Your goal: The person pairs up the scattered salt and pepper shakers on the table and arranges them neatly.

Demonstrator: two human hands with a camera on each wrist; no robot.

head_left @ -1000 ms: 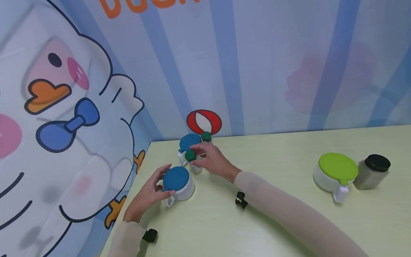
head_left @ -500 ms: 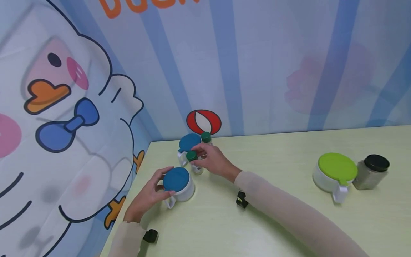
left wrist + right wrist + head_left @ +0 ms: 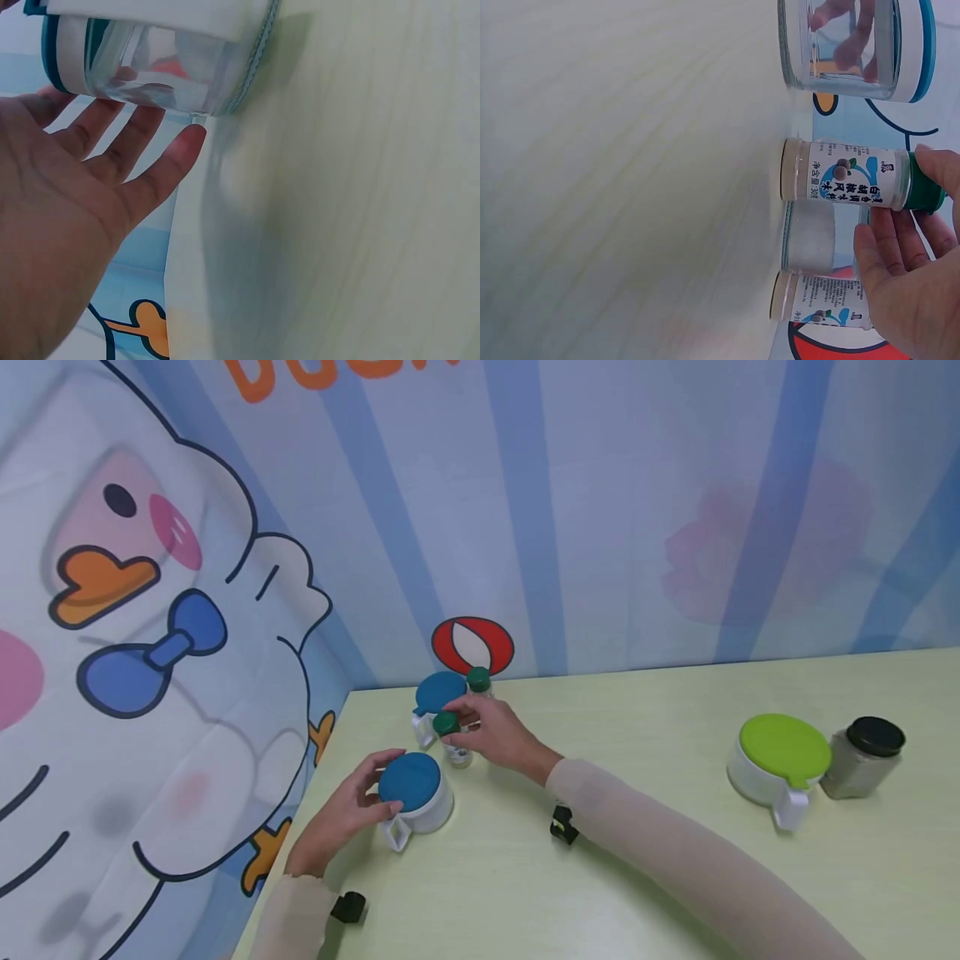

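My right hand pinches the green cap of a seasoning shaker, which stands upright on the table. Its printed label shows in the right wrist view. My left hand curves around a clear-sided seasoning jar with a blue lid, thumb and fingers on opposite sides of it. In the left wrist view the little finger sticks out beside the jar's lower wall. Behind the shaker stand another blue-lidded jar and a second green-capped shaker, partly hidden by my right hand.
Far to the right stand a green-lidded jar with a white handle and a square-sided jar with a black lid. A printed cloth wall runs along the table's back and left edges.
Under my left hand, the front jar has turned slightly, so its handle shows more. The pinched shaker has barely shifted; my right hand stays at its cap.
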